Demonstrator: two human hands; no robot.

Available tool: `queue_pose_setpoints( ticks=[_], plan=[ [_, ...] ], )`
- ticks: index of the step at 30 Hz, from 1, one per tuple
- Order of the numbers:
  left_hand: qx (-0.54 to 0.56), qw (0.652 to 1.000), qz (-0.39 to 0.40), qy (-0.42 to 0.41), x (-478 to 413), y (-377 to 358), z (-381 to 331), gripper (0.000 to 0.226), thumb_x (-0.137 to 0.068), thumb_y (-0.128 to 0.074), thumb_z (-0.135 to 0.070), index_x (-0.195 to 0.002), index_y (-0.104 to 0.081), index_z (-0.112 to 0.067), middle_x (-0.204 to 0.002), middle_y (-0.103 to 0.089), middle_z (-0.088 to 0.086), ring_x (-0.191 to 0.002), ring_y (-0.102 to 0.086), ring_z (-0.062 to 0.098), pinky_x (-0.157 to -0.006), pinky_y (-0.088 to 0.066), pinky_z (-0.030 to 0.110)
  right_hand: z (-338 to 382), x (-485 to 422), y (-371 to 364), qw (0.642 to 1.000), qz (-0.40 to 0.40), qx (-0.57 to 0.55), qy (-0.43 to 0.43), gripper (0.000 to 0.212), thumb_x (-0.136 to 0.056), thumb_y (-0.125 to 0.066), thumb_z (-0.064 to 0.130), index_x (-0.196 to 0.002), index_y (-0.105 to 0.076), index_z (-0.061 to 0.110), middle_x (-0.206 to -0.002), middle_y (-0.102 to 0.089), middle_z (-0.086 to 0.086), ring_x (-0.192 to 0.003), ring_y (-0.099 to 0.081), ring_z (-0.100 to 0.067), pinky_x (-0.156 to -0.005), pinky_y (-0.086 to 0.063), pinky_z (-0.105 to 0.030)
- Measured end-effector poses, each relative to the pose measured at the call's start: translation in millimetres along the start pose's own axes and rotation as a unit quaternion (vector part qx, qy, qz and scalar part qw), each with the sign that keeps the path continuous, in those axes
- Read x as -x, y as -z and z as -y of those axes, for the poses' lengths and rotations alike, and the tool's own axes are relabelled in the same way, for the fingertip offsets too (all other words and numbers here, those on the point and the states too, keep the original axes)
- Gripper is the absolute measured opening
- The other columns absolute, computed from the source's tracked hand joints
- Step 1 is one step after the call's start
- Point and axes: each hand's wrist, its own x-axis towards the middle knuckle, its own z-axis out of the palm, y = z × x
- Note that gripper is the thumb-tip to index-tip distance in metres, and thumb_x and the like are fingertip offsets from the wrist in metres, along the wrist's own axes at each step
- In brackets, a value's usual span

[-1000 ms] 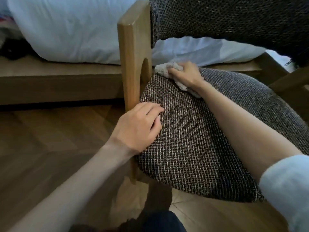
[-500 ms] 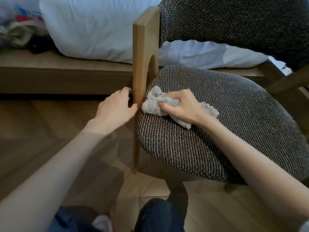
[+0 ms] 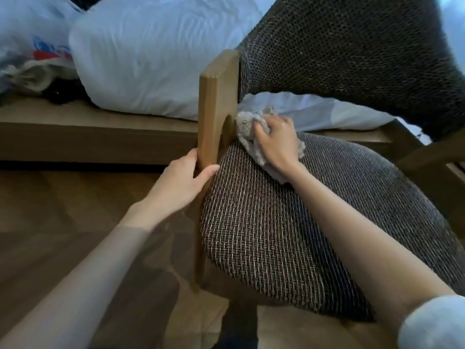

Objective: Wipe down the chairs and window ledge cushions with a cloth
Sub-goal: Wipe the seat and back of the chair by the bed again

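Since half a second ago, right hand (image 3: 275,144) and cloth (image 3: 245,127) have slid rearward on the seat (image 3: 289,235), now just right of the wooden post (image 3: 214,117). I see the crumpled grey cloth clutched under curled fingers, its length trailing from post toward wrist. Left hand (image 3: 181,182) clasps the post's outer edge. Seat: coarse brown weave, rounded. Behind the post: white bedding (image 3: 151,66) on a wooden platform (image 3: 88,137).
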Motion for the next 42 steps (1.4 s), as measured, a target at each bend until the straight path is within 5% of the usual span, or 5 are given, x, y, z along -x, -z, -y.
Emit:
queue_pose_setpoints(
  ticks=[4,11,20,32,42],
  plan=[
    [0.000,1.000,0.012,0.006,-2,0,2,0.047,-0.094,-0.045,-0.049,-0.131,-0.046,-0.020,-0.112,-0.063,-0.004,-0.095,-0.061,0.010,-0.084,-0.052,0.029,-8,-28,-35,0.983,0.160,0.034,-0.080,0.044,-0.096,-0.033,0.052,-0.121,-0.062,0.030,-0.137,-0.053,-0.002,-0.131,-0.041,-0.031,-0.103,-0.031,-0.044],
    [-0.003,1.000,0.012,-0.008,1,-1,1,0.050,-0.093,-0.043,-0.050,-0.132,-0.045,-0.018,-0.119,-0.062,0.001,-0.106,-0.062,0.015,-0.092,-0.052,0.038,-15,-19,-20,0.980,0.195,-0.036,-0.013,0.027,-0.087,-0.052,0.045,-0.069,-0.058,0.026,-0.069,-0.058,0.013,-0.077,-0.061,-0.021,-0.067,-0.042,-0.031],
    [0.074,0.997,0.025,0.008,5,-4,5,0.047,-0.099,-0.026,-0.048,-0.137,-0.041,-0.025,-0.107,-0.056,-0.010,-0.097,-0.057,0.009,-0.082,-0.042,0.026,17,45,12,0.972,0.215,-0.095,0.009,0.032,-0.086,-0.062,0.036,-0.059,-0.054,0.021,-0.050,-0.054,0.009,-0.043,-0.046,0.001,-0.048,-0.043,-0.016],
    [-0.202,0.978,-0.034,0.024,35,-5,-16,0.054,-0.101,-0.035,-0.033,-0.149,-0.020,-0.016,-0.133,-0.051,0.009,-0.110,-0.056,0.032,-0.078,-0.045,0.043,67,141,49,0.954,0.204,-0.112,0.190,0.038,-0.070,-0.056,0.046,-0.094,-0.076,0.024,-0.100,-0.073,0.007,-0.101,-0.062,-0.011,-0.079,-0.056,-0.035],
    [-0.198,0.975,-0.085,-0.048,53,-21,-48,0.022,-0.098,-0.044,-0.035,-0.099,-0.053,-0.015,-0.097,-0.051,0.003,-0.087,-0.053,0.022,-0.064,-0.034,0.032,50,188,83,0.945,0.218,-0.095,0.222,0.028,-0.063,-0.066,0.032,-0.087,-0.078,0.023,-0.103,-0.072,0.015,-0.120,-0.056,-0.014,-0.102,-0.041,-0.043]
  ],
)
